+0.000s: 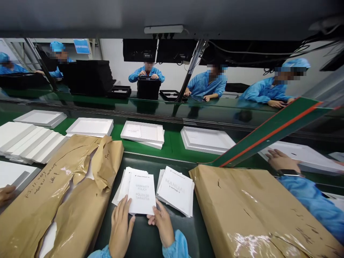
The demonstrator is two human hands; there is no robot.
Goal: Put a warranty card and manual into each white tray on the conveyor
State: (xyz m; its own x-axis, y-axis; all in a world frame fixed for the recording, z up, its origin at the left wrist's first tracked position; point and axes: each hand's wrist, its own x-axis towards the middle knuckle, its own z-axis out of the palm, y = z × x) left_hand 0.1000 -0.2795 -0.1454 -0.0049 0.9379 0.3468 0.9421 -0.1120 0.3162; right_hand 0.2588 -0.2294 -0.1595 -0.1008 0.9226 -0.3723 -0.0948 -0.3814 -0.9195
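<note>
In front of me, a white warranty policy booklet (142, 195) lies on top of a loose pile of white booklets (122, 184). My right hand (163, 221) pinches its lower right corner, thumb on top and fingers curled beneath. At the pile's lower left edge, my left hand (120, 224) rests with fingers stretched and thumb apart, its fingertips touching the paper. Just to the right sits a second, slightly fanned pile with a manual (176, 190) uppermost. Both piles are on the dark green work surface (142, 240).
Torn brown paper packages flank me, one on the left (77, 211) and one on the right (258, 208). White box trays (143, 133) line the green conveyor (172, 143) ahead. A neighbour's sleeved arm (309, 197) reaches in at right; another hand (6, 193) shows at left.
</note>
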